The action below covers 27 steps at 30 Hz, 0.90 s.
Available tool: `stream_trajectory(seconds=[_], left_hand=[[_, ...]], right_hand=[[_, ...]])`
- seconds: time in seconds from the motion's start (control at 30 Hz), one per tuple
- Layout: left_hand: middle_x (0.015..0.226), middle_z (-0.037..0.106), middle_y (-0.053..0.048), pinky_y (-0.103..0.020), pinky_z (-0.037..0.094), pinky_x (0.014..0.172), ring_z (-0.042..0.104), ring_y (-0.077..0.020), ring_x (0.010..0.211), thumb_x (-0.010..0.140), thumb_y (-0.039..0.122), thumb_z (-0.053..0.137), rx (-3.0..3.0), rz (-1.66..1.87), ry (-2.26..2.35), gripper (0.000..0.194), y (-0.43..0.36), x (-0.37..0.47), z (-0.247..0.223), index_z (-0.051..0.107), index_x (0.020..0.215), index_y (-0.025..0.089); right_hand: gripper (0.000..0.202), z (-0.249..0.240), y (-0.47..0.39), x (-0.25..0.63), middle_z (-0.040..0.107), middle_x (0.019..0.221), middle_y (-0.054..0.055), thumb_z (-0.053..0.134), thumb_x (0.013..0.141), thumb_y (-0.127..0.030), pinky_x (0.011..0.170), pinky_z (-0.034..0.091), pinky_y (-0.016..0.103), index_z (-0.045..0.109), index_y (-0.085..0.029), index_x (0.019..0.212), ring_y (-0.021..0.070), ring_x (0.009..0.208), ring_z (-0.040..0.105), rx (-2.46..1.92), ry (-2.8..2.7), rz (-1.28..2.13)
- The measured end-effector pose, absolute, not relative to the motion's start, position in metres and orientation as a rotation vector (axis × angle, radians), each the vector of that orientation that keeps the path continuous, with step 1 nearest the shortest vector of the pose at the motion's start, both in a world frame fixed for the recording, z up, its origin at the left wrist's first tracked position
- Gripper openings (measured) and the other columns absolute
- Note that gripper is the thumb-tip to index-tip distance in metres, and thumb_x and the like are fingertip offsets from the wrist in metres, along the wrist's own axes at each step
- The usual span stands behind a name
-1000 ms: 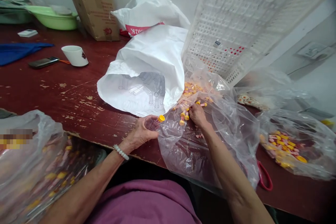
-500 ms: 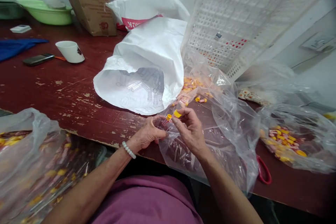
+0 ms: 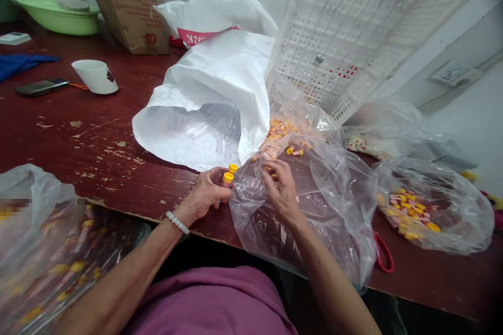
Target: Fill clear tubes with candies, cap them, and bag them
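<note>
My left hand (image 3: 204,193) is closed around clear tubes with pink contents. Two yellow caps, a nearer one (image 3: 228,177) and a farther one (image 3: 233,168), stick up above its fingers. To the right, my right hand (image 3: 281,188) is over a clear plastic bag (image 3: 330,209), its fingers curled. A bit of yellow shows between those fingers; what it is cannot be made out. Beyond that hand lies a pile of small yellow-capped pink pieces (image 3: 281,128). A white sack (image 3: 223,73) lies with its mouth toward me, several clear empty tubes (image 3: 196,130) inside.
At right are another clear bag of yellow-and-pink pieces (image 3: 411,207) and a red handle (image 3: 384,254). A white crate (image 3: 314,47) leans behind. On the left stand a white cup (image 3: 94,77), a phone (image 3: 41,87), a carton (image 3: 126,5) and a bag of filled tubes (image 3: 66,261).
My right hand has come away from the tubes and the yellow cap it was pinching. Two caps now show above my left hand. The view has shifted slightly.
</note>
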<state>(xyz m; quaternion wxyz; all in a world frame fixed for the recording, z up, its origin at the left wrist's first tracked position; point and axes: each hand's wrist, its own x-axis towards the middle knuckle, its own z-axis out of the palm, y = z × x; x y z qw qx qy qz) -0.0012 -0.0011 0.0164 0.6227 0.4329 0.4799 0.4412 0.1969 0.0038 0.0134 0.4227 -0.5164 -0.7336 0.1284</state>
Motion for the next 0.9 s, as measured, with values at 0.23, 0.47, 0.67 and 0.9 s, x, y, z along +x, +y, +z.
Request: stream_trajectory(seconds=[0.23,0.47,0.67,0.9], left_hand=[[0.074,0.063,0.001,-0.014,0.03,0.031,0.048,-0.0067,0.046,0.048,0.012,0.068,1.003,0.998,1.16,0.055,-0.002,-0.006,0.016,0.056,0.102,0.013],[0.078,0.063,0.001,-0.015,0.037,0.044,0.051,-0.0084,0.058,0.051,0.005,0.061,1.126,1.025,1.03,0.047,0.0,0.006,0.011,0.058,0.098,0.012],[0.076,0.059,0.002,-0.02,0.038,0.058,0.049,-0.011,0.066,0.054,0.003,0.056,1.548,0.96,1.035,0.037,-0.002,0.012,0.019,0.062,0.089,0.011],[0.076,0.057,0.001,-0.021,0.036,0.058,0.047,-0.0122,0.065,0.055,0.004,0.055,1.649,0.914,1.049,0.039,-0.007,0.008,0.02,0.062,0.093,0.011]], right_hand=[[0.021,-0.023,0.06,0.255,0.062,0.099,0.013,0.052,0.081,-0.024,0.087,0.042,0.041,0.063,-0.016,0.097,0.0246,0.093,0.054,-1.811,-1.872,0.192],[0.024,0.033,0.01,0.221,0.064,0.096,0.006,0.052,0.087,-0.032,0.076,0.048,0.032,0.059,-0.019,0.106,0.018,0.084,0.06,-1.384,-1.618,0.595],[0.026,0.068,-0.019,0.174,0.06,0.107,0.008,0.046,0.09,-0.016,0.089,0.047,0.035,0.06,-0.022,0.111,0.0179,0.103,0.057,-0.99,-2.044,0.417],[0.028,0.06,-0.017,0.174,0.065,0.102,0.006,0.051,0.086,-0.016,0.082,0.05,0.034,0.055,-0.022,0.114,0.0178,0.09,0.061,-1.064,-2.022,0.327]])
